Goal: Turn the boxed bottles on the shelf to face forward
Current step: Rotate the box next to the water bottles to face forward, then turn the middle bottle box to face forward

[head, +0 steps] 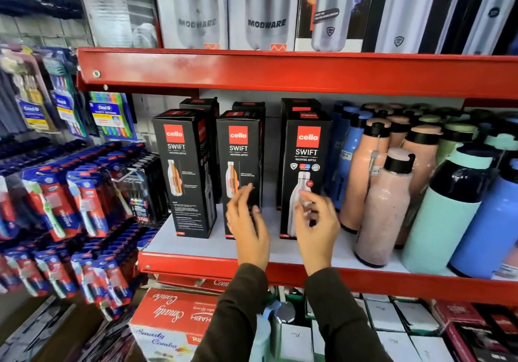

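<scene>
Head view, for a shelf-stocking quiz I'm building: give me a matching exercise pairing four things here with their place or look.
Things:
1. right Cello box
2. left Cello box
3. pink bottle
4. left hand

Descriptions:
A. orange cutaway bottle picture
B. plain silver bottle picture
C. in front of the middle box
D. black cap, unboxed, right of the boxes

Pairs: 1-B, 2-A, 3-D, 4-C
</scene>
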`<state>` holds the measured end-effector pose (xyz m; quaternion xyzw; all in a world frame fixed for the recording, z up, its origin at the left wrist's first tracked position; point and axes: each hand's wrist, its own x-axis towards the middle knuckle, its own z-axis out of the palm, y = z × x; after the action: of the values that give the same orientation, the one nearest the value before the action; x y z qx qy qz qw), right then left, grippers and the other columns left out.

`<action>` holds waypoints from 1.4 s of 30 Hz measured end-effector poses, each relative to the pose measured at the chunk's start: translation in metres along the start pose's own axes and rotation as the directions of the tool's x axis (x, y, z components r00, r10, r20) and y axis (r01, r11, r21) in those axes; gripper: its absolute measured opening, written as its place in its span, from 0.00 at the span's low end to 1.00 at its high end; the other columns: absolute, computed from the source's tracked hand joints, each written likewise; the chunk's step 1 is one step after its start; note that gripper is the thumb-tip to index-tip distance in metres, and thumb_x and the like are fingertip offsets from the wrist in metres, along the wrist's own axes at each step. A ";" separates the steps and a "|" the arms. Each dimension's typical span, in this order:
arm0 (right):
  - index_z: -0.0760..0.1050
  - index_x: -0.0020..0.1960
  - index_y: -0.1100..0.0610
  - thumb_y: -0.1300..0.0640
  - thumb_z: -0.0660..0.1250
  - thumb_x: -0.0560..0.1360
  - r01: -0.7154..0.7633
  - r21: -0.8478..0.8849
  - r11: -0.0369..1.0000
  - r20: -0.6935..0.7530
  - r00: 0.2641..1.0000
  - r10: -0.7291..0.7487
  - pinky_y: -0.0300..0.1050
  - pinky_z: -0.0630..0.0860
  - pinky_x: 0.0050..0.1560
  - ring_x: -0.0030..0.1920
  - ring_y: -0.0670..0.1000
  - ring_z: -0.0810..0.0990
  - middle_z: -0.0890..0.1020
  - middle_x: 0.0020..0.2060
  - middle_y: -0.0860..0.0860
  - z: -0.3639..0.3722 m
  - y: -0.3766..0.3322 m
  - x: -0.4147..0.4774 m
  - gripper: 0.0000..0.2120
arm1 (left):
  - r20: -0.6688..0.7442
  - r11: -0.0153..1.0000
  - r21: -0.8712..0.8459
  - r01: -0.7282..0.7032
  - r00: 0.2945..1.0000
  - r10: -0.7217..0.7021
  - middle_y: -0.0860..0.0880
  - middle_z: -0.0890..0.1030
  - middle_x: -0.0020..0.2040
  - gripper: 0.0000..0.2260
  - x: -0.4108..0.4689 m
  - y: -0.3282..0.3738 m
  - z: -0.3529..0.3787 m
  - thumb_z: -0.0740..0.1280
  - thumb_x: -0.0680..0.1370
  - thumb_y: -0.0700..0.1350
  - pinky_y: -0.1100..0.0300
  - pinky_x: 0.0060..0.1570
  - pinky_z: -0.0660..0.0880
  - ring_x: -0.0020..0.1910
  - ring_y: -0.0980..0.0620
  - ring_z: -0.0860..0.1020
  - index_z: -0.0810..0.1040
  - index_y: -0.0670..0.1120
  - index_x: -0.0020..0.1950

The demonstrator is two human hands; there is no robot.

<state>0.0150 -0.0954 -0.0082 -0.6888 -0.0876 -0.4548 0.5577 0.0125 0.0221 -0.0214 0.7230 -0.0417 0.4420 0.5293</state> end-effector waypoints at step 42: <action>0.50 0.77 0.47 0.51 0.75 0.62 -0.242 -0.125 0.962 0.455 0.848 0.272 0.45 0.67 0.71 0.70 0.43 0.68 0.69 0.71 0.44 0.075 -0.021 -0.019 0.50 | 0.361 0.922 -0.122 0.367 0.882 -0.303 0.45 0.71 0.73 0.19 0.063 -0.059 -0.061 0.55 0.84 0.43 0.70 0.64 0.62 0.69 0.55 0.69 0.66 0.43 0.75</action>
<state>0.0311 -0.0170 -0.0050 -0.8007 -0.1125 -0.1989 0.5537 0.0459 0.1223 -0.0188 0.7310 -0.0462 0.2078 0.6483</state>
